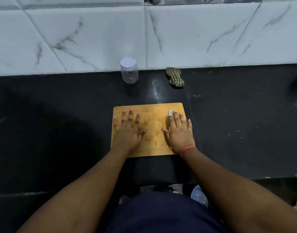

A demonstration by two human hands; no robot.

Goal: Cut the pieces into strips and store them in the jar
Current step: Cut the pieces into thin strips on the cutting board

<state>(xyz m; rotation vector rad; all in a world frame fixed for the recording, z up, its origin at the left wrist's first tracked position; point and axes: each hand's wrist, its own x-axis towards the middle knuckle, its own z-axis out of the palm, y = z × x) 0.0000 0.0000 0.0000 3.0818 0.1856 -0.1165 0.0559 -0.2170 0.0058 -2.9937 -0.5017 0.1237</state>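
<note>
Head view is showing the left hand [129, 130] and right hand [179, 131] lying flat, fingers spread, on the rectangular wooden cutting board [152, 132], a yellow-handled knife [170, 115] lying under the right fingers, the lidded clear plastic jar [129, 70] standing well beyond the left fingertips

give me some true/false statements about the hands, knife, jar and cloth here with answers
1. Both hands lie flat on the cutting board. True.
2. The jar is open. False: a white lid covers it.
3. The knife lies under the left hand. False: it lies under the right hand, blade tip showing beyond the fingers.
4. The checked cloth lies right of the jar. True.
5. The jar holds cut strips. False: it looks empty.
</note>
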